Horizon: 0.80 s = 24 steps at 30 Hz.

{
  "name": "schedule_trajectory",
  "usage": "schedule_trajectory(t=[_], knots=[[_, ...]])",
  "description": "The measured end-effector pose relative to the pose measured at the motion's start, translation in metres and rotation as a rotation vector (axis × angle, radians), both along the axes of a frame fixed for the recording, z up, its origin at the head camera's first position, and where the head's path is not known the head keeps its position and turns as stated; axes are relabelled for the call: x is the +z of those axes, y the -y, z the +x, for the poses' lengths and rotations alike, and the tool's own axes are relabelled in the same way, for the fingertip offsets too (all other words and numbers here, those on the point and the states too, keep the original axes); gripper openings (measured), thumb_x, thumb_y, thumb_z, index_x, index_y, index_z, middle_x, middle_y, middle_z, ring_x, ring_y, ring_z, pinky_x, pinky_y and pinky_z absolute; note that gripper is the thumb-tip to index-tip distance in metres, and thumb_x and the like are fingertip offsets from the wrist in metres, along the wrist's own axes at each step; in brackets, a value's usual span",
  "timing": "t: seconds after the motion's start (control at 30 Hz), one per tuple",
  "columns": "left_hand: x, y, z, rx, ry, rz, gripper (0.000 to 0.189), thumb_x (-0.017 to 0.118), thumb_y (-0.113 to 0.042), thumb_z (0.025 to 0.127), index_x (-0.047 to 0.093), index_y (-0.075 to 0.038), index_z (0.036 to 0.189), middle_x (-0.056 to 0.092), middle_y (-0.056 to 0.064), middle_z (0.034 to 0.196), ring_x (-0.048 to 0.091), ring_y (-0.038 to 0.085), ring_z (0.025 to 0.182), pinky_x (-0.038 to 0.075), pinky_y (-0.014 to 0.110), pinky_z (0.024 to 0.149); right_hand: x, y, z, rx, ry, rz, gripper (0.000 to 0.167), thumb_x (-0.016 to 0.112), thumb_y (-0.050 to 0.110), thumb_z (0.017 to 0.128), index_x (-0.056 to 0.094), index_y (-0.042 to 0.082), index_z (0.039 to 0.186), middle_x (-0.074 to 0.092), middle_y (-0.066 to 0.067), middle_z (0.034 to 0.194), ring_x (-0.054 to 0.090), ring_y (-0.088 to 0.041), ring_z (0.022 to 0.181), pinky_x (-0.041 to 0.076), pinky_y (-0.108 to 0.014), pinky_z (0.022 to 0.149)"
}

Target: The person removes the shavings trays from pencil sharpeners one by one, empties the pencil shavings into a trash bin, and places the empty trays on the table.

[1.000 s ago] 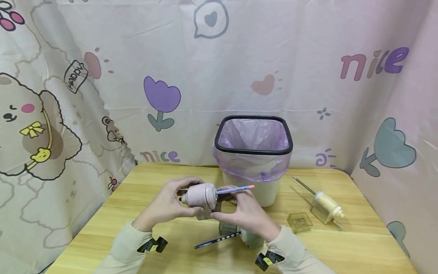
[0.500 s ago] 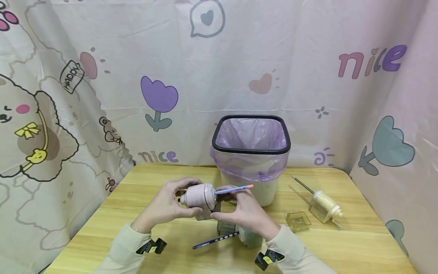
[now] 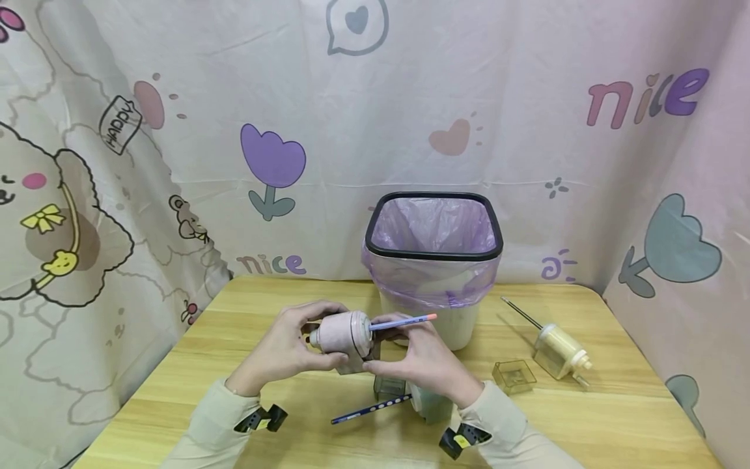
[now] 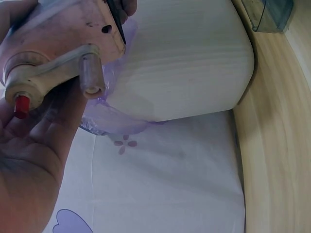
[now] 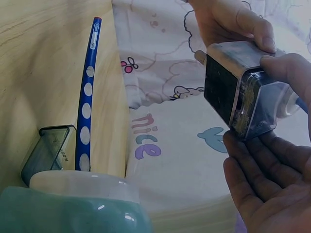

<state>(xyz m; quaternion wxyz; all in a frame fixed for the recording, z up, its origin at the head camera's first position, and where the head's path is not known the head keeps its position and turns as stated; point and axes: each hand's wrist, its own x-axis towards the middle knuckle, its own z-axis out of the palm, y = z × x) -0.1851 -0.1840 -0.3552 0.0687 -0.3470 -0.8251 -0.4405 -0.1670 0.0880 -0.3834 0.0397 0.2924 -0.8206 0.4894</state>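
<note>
Above the table, both hands hold a pink crank pencil sharpener (image 3: 340,335) on its side. My left hand (image 3: 287,345) grips its body from the crank end, thumb along the near side. My right hand (image 3: 428,361) holds the front end, its thumb and fingers on the clear shavings drawer (image 5: 265,109), which sticks out from the body with shavings inside. A light blue pencil (image 3: 404,322) with an orange end juts from the sharpener's front. The left wrist view shows the crank handle (image 4: 91,77) and a red tip (image 4: 22,107) at its hub.
A bin (image 3: 375,253) lined with a purple bag stands behind the hands. Beneath the right hand lie a green sharpener (image 3: 435,407), a dotted blue pencil (image 3: 369,412) and a greenish drawer (image 3: 388,388). To the right are a yellow sharpener (image 3: 559,352) with a dark pencil and a yellowish drawer (image 3: 513,378).
The head view has shifted slightly. Both hands keep their hold on the pink sharpener with hardly any movement.
</note>
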Motion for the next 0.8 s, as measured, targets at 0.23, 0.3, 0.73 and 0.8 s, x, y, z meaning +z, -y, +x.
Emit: schedule_trajectory(t=[0.23,0.3,0.73,0.8], knots=[[0.0004,0.0010,0.0022,0.018,0.000,-0.006,0.063,0.098,-0.015,0.072,0.072,-0.023,0.128,0.077,-0.006,0.121,0.072,0.011,0.098,0.067,0.031,0.085,-0.0004,0.0010,0.0009,0.009,-0.022,-0.022,0.058,0.092,0.036,0.084,0.069,0.020,0.135,0.076,0.007,0.129,0.073,-0.013,0.116,0.060,-0.035,0.108],[0.0001,0.0013,0.0019,0.020,-0.006,-0.009,0.062,0.098,-0.015,0.072,0.072,-0.023,0.128,0.078,-0.005,0.122,0.072,0.011,0.098,0.067,0.031,0.085,-0.0003,0.0004,0.0006,0.006,-0.032,-0.025,0.057,0.092,0.035,0.084,0.070,0.020,0.134,0.076,0.007,0.129,0.074,-0.014,0.116,0.060,-0.036,0.108],[0.0004,0.0066,-0.0006,0.021,-0.007,0.001,0.064,0.098,-0.015,0.073,0.071,-0.022,0.130,0.077,-0.004,0.124,0.073,0.012,0.101,0.067,0.034,0.089,0.0022,-0.0030,-0.0020,0.023,-0.053,-0.069,0.048,0.093,0.029,0.084,0.076,0.019,0.128,0.079,0.002,0.125,0.077,-0.020,0.114,0.063,-0.034,0.104],[0.0003,0.0074,-0.0004,0.021,-0.002,0.004,0.064,0.098,-0.014,0.073,0.071,-0.022,0.130,0.077,-0.004,0.124,0.073,0.012,0.101,0.067,0.034,0.089,0.0028,-0.0030,-0.0017,0.016,-0.049,-0.058,0.048,0.093,0.031,0.083,0.076,0.020,0.128,0.079,0.002,0.125,0.077,-0.019,0.114,0.063,-0.033,0.104]])
